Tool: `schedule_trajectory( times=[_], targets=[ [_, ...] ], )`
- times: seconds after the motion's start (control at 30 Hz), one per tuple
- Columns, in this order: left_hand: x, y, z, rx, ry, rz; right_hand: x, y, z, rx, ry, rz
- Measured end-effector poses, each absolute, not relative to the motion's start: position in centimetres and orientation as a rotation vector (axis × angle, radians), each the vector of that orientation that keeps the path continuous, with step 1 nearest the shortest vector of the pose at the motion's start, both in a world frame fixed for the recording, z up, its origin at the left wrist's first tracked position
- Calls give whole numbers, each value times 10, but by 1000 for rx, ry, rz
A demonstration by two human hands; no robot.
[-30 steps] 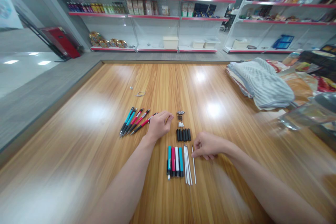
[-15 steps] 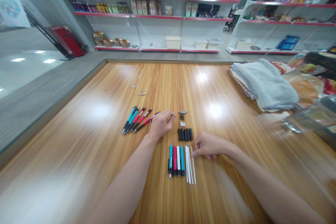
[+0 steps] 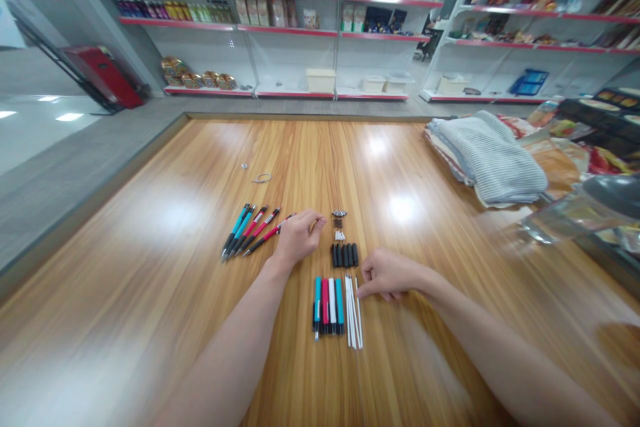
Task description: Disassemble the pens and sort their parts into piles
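Observation:
My right hand [image 3: 389, 273], fingers curled, has its thumb and fingertips at the rightmost white pen refill [image 3: 359, 320]. That refill lies beside several other white refills [image 3: 351, 313]. Left of them is a row of pen barrels [image 3: 329, 303] in blue, pink and white. Above the refills sit black rubber grips [image 3: 345, 255], small white parts [image 3: 340, 235], tiny dark springs [image 3: 339, 223] and metal tips [image 3: 339, 213]. My left hand [image 3: 300, 237] rests closed on the table, nothing visible in it, next to several assembled pens [image 3: 255, 230].
A thin wire loop [image 3: 261, 178] and a small metal piece [image 3: 244, 165] lie farther back on the wooden table [image 3: 150, 267]. Folded cloths [image 3: 493, 160], packets and a clear jug [image 3: 560, 213] stand at the right. Shelves [image 3: 285, 33] line the far wall.
The view has turned slightly right. The rightmost refill now lies closer to the other refills, with my right hand still at it. My left hand stays put.

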State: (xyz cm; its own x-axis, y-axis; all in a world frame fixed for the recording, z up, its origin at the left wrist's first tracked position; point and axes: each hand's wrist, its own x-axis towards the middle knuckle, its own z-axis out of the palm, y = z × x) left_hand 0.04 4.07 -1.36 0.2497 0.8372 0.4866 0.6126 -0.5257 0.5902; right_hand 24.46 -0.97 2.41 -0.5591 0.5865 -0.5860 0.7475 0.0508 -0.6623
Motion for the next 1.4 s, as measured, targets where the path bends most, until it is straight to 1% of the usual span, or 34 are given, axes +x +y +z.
schedule_trajectory(
  times=[0.33,0.67,0.73,0.8,0.87,0.93,1.0,1.07,1.17,1.27,1.4],
  targets=[
    [1,40,-10,2262,1341,1130,243,-12,21,1453,2113,-1511],
    [1,42,-14,2220,1308,1206,242,-12,22,1445,2129,-1524],
    [2,41,-12,2189,1282,1232,244,-13,21,1427,2131,-1559],
    [2,39,-10,2116,1217,1292,246,-11,17,1454,2153,-1662],
    [4,37,-9,1934,1115,1411,247,-4,10,1633,2262,-1830],
    [5,36,-7,1606,972,1584,246,8,1,2026,2464,-1992],
    [7,38,-6,1230,795,1697,242,23,-6,2477,2550,-2108],
    [10,42,-3,975,663,1672,237,34,-10,2723,2609,-1995],
    [14,47,0,829,615,1583,229,38,-8,2698,2761,-1585],
    [20,48,0,789,622,1571,223,30,-3,2437,2951,-1305],
    [27,47,-5,707,578,1555,215,18,-4,1790,3326,-1050]
  ],
)
